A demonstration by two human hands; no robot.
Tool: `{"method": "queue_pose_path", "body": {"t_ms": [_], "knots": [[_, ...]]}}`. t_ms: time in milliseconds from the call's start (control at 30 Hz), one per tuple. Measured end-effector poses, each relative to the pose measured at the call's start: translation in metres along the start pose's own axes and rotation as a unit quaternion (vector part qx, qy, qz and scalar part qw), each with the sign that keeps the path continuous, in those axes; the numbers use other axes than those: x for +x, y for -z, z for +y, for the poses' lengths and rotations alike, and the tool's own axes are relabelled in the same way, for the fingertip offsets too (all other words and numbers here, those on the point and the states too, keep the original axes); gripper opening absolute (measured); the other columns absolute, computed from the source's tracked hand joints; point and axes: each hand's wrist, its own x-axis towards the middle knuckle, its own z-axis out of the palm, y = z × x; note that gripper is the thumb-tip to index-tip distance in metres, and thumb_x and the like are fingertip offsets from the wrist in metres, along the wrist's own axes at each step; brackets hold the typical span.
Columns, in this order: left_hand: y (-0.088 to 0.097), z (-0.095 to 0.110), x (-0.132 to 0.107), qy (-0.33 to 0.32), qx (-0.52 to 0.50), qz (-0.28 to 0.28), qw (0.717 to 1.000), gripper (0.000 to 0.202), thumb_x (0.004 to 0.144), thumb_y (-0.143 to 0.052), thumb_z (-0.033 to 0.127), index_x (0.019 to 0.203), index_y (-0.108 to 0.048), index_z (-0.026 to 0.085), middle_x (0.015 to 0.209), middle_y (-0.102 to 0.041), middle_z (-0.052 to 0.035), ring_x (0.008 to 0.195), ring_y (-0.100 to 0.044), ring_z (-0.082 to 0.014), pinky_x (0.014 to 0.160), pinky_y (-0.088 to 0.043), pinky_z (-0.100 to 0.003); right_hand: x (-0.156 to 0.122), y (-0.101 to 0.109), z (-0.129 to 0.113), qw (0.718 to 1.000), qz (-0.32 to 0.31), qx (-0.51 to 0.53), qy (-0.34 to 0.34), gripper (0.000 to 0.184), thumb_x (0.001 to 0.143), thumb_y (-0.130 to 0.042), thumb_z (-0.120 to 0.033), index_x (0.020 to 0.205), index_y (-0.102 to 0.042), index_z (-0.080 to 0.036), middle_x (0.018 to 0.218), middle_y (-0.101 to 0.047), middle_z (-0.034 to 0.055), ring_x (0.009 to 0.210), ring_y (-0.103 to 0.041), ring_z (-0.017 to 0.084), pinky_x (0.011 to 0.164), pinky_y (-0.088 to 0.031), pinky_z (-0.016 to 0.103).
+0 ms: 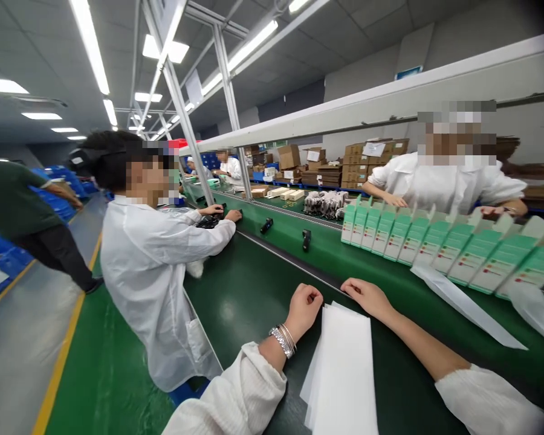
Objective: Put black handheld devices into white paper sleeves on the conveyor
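Observation:
My left hand [304,309], with bracelets at the wrist, hovers at the upper left corner of a stack of white sheets [347,368]. Its fingers are curled in toward the thumb, and nothing shows in them. On the other side of the stack, my right hand [367,296] lies by the dark strip along the table's far edge. Its fingers are bent together and hold nothing that I can see. The sheets lie slightly fanned on the green table [249,296], between my forearms.
Open green-and-white boxes [435,244] stand in a row on the green belt [390,275], with white paper strips [469,305] beside them. Two small black devices [306,240] lie on the belt. A co-worker [154,260] works at left; another person [448,175] sits opposite.

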Motion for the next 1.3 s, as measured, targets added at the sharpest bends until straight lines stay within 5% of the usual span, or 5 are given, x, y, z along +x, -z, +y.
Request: {"method": "queue_pose_path", "body": {"t_ms": [400, 1300], "knots": [[-0.001, -0.007, -0.006, 0.02, -0.011, 0.045, 0.999, 0.009, 0.08, -0.06, 0.016, 0.073, -0.065, 0.015, 0.082, -0.054, -0.001, 0.065, -0.047, -0.0082, 0.064, -0.041, -0.023, 0.001, -0.006, 0.02, 0.998, -0.04, -0.008, -0.046, 0.037, 0.086, -0.041, -0.059, 0.095, -0.069, -0.036, 0.1, -0.071, -0.0019, 0.084, -0.066, 0.024, 0.062, -0.047, 0.032], [0.001, -0.003, -0.005, 0.007, 0.024, 0.037, 0.999, 0.01, 0.081, -0.058, 0.014, 0.074, -0.064, 0.015, 0.08, -0.052, 0.0001, 0.065, -0.046, -0.0076, 0.063, -0.04, -0.022, -0.001, -0.006, 0.016, 0.999, -0.027, -0.006, -0.017, 0.038, 0.09, -0.04, -0.054, 0.096, -0.069, -0.03, 0.098, -0.071, -0.0003, 0.081, -0.064, 0.021, 0.062, -0.043, 0.029]]}}
